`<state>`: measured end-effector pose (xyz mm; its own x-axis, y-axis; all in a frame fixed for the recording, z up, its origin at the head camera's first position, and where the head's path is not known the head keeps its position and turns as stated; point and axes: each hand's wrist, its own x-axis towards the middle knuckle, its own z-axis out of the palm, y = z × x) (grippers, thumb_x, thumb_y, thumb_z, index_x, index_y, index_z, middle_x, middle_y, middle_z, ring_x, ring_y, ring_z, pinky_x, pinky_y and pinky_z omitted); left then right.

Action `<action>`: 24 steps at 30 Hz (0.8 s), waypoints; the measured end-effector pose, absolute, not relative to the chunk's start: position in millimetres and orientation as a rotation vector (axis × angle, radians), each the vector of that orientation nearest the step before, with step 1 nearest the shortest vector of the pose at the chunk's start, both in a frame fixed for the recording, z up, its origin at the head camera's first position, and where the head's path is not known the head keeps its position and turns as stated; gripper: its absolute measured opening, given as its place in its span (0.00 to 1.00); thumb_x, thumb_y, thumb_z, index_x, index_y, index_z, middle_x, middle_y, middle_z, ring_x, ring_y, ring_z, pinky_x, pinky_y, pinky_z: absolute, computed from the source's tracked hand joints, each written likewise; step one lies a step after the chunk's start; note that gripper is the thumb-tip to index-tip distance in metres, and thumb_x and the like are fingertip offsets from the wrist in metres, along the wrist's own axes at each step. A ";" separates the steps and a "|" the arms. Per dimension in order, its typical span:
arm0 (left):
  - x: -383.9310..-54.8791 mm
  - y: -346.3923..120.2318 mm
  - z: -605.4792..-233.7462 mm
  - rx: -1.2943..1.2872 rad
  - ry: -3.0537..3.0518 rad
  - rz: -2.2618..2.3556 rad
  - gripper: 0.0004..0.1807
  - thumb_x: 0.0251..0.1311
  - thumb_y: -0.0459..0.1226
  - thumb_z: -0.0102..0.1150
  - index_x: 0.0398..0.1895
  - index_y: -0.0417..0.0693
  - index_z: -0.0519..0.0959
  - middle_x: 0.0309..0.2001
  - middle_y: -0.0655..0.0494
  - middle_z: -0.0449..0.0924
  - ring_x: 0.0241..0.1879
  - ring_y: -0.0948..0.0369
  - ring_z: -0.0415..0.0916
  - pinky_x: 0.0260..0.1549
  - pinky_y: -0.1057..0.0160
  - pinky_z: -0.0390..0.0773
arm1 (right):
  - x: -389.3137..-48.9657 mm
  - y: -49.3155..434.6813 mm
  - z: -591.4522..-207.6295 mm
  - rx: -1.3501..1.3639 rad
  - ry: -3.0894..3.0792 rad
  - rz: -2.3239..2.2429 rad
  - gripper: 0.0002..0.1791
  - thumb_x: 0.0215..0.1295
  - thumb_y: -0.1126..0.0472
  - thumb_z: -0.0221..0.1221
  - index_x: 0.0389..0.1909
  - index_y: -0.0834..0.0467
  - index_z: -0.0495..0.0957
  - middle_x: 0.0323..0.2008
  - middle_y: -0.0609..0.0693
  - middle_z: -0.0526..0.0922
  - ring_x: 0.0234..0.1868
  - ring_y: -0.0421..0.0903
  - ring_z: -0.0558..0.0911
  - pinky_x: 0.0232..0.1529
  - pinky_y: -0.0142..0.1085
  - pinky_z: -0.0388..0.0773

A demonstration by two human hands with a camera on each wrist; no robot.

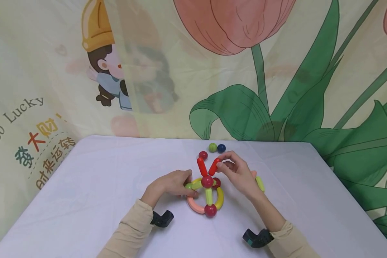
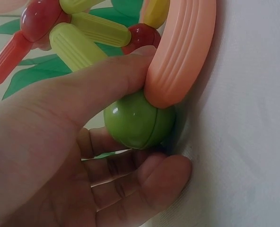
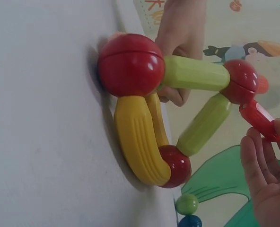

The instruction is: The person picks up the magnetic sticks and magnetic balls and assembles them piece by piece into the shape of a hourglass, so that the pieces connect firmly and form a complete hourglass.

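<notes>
You are seeing bright red on the stick (image 1: 214, 167) at your right hand (image 1: 238, 173), glossy green on the ball (image 2: 134, 119) in your left hand (image 1: 172, 182), ridged salmon on the adjoining curved piece (image 2: 183, 49); beyond both, pink tulips (image 1: 235, 21) are patterning the backdrop (image 1: 219, 73).

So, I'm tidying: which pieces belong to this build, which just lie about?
Build: red rods, lime rods, joined red balls, held green ball, yellow curved rods, pink curved rod.
Loose: rear red ball, rear green ball, navy ball, stray lime rod, pink piece.
</notes>
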<state>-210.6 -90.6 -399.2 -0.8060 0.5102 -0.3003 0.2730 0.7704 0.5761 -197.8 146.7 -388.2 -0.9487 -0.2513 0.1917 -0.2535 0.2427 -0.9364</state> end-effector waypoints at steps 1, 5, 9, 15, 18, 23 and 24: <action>-210.6 -90.7 -399.4 0.593 2.518 0.721 0.20 0.48 0.51 0.68 0.33 0.51 0.70 0.24 0.58 0.74 0.22 0.62 0.73 0.24 0.66 0.72 | -197.5 145.8 -388.5 0.503 -2.469 1.874 0.13 0.66 0.57 0.57 0.49 0.52 0.69 0.45 0.53 0.78 0.43 0.44 0.84 0.48 0.32 0.79; -210.7 -90.9 -399.2 0.591 2.515 0.731 0.20 0.48 0.51 0.68 0.33 0.51 0.70 0.24 0.57 0.74 0.22 0.62 0.73 0.24 0.66 0.72 | -196.7 143.0 -389.3 0.483 -2.461 1.902 0.15 0.65 0.56 0.58 0.50 0.52 0.69 0.47 0.53 0.77 0.44 0.44 0.84 0.49 0.33 0.79; -210.8 -90.8 -399.2 0.588 2.512 0.740 0.20 0.48 0.50 0.68 0.33 0.50 0.70 0.24 0.57 0.74 0.22 0.61 0.73 0.24 0.65 0.72 | -196.2 141.3 -389.3 0.472 -2.461 1.930 0.16 0.65 0.56 0.58 0.51 0.52 0.69 0.50 0.52 0.76 0.47 0.45 0.82 0.50 0.36 0.79; -209.9 -88.9 -398.0 0.603 2.524 0.715 0.20 0.48 0.50 0.68 0.33 0.51 0.70 0.24 0.58 0.73 0.22 0.62 0.72 0.24 0.65 0.72 | -194.6 141.6 -387.9 0.546 -2.466 1.915 0.19 0.62 0.59 0.61 0.53 0.50 0.70 0.53 0.51 0.74 0.54 0.50 0.79 0.48 0.36 0.80; -209.1 -88.7 -396.0 0.630 2.554 0.676 0.20 0.48 0.50 0.68 0.34 0.51 0.70 0.25 0.58 0.72 0.25 0.62 0.71 0.26 0.65 0.71 | -193.4 141.5 -386.6 0.579 -2.466 1.911 0.19 0.62 0.59 0.61 0.54 0.49 0.70 0.53 0.51 0.73 0.55 0.51 0.78 0.48 0.37 0.80; -203.0 -90.3 -383.3 0.792 2.606 0.582 0.27 0.52 0.48 0.65 0.53 0.46 0.73 0.46 0.54 0.74 0.45 0.61 0.70 0.44 0.59 0.76 | -192.7 141.3 -385.5 0.601 -2.456 1.930 0.20 0.63 0.60 0.60 0.54 0.50 0.69 0.53 0.51 0.74 0.54 0.51 0.78 0.49 0.41 0.79; -201.2 -90.7 -380.3 0.835 2.596 0.584 0.30 0.53 0.48 0.64 0.58 0.47 0.71 0.52 0.53 0.72 0.50 0.60 0.68 0.48 0.57 0.75 | -192.8 141.1 -385.6 0.606 -2.453 1.934 0.20 0.63 0.61 0.60 0.54 0.50 0.69 0.53 0.51 0.73 0.54 0.51 0.78 0.49 0.42 0.79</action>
<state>-201.2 -90.7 -380.3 -0.7646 0.6127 -0.2001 0.4680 0.7412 0.4813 -192.8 141.1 -385.6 -0.9266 -0.3181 0.2006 -0.2693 0.1891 -0.9443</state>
